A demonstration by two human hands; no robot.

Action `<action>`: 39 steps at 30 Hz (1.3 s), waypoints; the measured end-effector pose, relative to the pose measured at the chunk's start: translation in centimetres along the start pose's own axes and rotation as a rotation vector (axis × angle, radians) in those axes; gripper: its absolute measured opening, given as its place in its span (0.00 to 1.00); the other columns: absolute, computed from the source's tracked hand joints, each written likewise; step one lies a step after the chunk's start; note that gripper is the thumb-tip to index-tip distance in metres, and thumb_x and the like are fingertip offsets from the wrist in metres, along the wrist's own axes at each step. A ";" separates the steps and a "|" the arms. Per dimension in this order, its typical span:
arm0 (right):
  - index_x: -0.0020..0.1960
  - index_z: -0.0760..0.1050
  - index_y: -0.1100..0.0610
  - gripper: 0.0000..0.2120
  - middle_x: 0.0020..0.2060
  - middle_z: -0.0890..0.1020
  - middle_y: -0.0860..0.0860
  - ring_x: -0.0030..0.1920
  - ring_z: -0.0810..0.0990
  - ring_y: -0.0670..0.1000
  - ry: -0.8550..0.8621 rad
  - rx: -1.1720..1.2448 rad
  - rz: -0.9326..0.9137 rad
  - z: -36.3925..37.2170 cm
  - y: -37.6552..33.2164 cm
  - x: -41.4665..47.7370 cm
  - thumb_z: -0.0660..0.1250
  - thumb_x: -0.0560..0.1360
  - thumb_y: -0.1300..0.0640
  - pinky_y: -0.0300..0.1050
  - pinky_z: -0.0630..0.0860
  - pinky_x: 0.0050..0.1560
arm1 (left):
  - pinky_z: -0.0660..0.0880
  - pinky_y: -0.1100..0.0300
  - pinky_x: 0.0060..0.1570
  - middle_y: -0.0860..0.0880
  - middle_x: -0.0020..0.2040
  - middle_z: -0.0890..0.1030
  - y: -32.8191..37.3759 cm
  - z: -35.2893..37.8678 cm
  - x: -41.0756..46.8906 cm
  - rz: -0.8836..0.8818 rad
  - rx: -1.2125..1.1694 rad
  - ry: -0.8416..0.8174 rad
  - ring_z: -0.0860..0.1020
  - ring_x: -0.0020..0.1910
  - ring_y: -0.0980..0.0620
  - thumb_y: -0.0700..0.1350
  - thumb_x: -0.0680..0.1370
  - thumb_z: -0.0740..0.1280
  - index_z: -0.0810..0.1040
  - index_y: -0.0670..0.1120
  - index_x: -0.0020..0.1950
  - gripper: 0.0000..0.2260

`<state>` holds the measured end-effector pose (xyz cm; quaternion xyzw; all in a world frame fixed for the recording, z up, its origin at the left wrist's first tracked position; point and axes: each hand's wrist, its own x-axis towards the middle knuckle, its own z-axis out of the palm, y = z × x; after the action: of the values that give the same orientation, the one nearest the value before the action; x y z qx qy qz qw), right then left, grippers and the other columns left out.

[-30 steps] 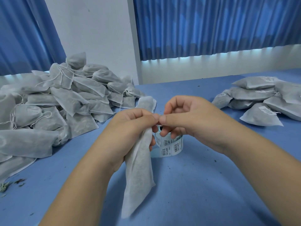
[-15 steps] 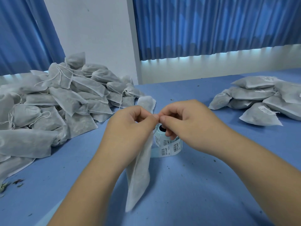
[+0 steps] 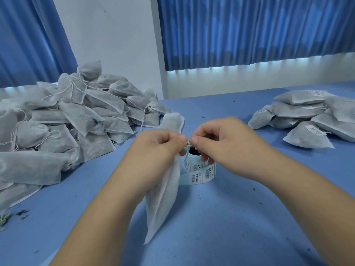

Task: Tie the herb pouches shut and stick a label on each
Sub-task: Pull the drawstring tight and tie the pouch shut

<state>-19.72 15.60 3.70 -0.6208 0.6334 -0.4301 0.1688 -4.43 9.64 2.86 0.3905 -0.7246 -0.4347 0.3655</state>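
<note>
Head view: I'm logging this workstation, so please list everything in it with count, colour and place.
held pouch: one, grey-white, hanging from the left hand, centre
drawstring: one, white, between both hands' fingertips
label roll: one, white labels on pale teal backing, standing on the table behind the hands
left pouch pile: too many to count, grey-white, no labels visible
right pouch pile: several, grey-white, white labels on some
herb crumbs: scattered, dark, mostly near the table's left edge
table: one, blue
curtains: two, blue, at the back
wall: white, between the curtains
left hand: grips the held pouch
right hand: pinches the drawstring
</note>
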 end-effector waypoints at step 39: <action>0.30 0.78 0.57 0.06 0.27 0.74 0.55 0.27 0.72 0.50 0.033 0.713 -0.072 -1.0 -0.1 0.0 0.68 0.66 0.62 0.39 0.68 0.28 | 0.64 0.59 0.32 0.54 0.27 0.77 -0.3 -0.9 0.1 -0.068 -0.165 -0.190 0.68 0.25 0.57 0.52 0.65 0.78 0.83 0.51 0.31 0.08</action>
<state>-20.42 15.93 4.41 -0.5379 0.4239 -0.6395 0.3493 -3.64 9.13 2.97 0.3406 -0.7041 -0.5398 0.3111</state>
